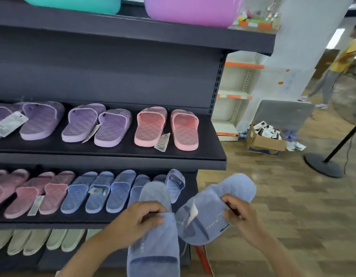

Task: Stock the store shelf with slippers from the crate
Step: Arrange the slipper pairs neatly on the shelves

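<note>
**Two soft blue slippers in hand, one end of the lower shelf left to fill**

Nearest: left hand (141, 218) curled over the strap edge of a blue slipper (153, 250), heel pointing away toward the shelf. Just beside it, right hand (239, 212) pinching the strap opening of a second blue slipper (219, 200), heel tilted up and to the right, a white tag showing under the strap. Both hands closed on their loads, neither free.

By the look of it: foam or soft rubber, light, bending easily under the fingers, quilted rather than slick, unlikely to be hurt by a drop. Best taken where held now, at the strap arch, or pinched across the middle of the sole. No hard squeeze needed. Mind the tag.

Just behind the hands: row of blue slippers (105, 192) on the lower shelf (43, 223), packed side by side with toes to the back, one propped upright at the right end. Probably room only there, so turn each slipper toe-first to match.

Further left, pink pairs (33, 194). Below, pale green ones (33, 238). Above, purple and pink pairs on the middle shelf (113, 158).

Far off: a cardboard box (267, 140) on the floor. No crate clearly made out
</note>
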Motion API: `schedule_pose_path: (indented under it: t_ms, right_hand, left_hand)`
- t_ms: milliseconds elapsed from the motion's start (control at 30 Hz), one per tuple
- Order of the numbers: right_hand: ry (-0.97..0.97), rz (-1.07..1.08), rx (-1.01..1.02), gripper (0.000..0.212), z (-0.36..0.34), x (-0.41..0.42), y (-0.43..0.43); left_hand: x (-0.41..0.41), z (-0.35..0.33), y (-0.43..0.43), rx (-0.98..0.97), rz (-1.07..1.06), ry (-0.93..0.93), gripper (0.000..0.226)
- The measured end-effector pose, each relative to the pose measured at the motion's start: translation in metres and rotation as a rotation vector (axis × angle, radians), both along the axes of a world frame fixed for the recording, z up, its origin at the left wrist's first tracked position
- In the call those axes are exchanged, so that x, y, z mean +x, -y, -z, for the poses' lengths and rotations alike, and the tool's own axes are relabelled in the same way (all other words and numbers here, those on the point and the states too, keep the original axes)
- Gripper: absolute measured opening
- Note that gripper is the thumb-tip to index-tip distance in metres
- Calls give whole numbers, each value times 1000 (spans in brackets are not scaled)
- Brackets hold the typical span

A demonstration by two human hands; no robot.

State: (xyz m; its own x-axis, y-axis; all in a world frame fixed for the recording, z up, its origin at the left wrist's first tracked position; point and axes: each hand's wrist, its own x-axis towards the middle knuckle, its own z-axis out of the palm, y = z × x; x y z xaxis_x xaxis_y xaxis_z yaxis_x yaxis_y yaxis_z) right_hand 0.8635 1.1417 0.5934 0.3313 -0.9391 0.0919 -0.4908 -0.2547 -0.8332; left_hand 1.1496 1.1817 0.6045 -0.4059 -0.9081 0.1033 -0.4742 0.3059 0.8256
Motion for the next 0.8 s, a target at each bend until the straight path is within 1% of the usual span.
schedule_pose_path:
  t_ms: [67,100,167,267,333,400,467,567,667,700,800]
  right_hand:
    - [15,-16,-19,29,-21,-10,-2]
    - [16,-15,-23,34,-32,-15,-1]
    - [2,-9,-39,39,-55,-22,7]
    - [-35,3,-103,49,-84,-16,29]
    - [-24,26,-143,47,-97,-6,48]
    - [-30,-4,-168,48,-108,6,67]
    - [-61,-20,-203,51,-118,17,85]
    - [-156,-3,-291,44,-123,30,109]
    - [-195,55,-286,39,-116,38,135]
    - [-200,65,-265,41,-112,40,143]
    - [-158,66,-236,56,-101,48,159]
  left_hand:
    - [-8,-17,-2,-66,27,3,29]
    - [-11,-27,-2,-106,37,5,24]
    - [-16,-43,4,-154,27,-30,7]
    - [-18,-68,22,-238,-20,-101,10]
    - [-18,-82,38,-288,-39,-91,9]
    - [-17,-93,57,-300,-34,-78,9]
    - [-18,-103,77,-298,-8,-77,17]
    - [-19,-111,108,-285,36,-72,15]
    - [-13,-104,138,-266,36,-50,13]
    - [-11,-100,146,-260,31,-39,13]
    - [-6,-91,165,-243,6,-19,13]
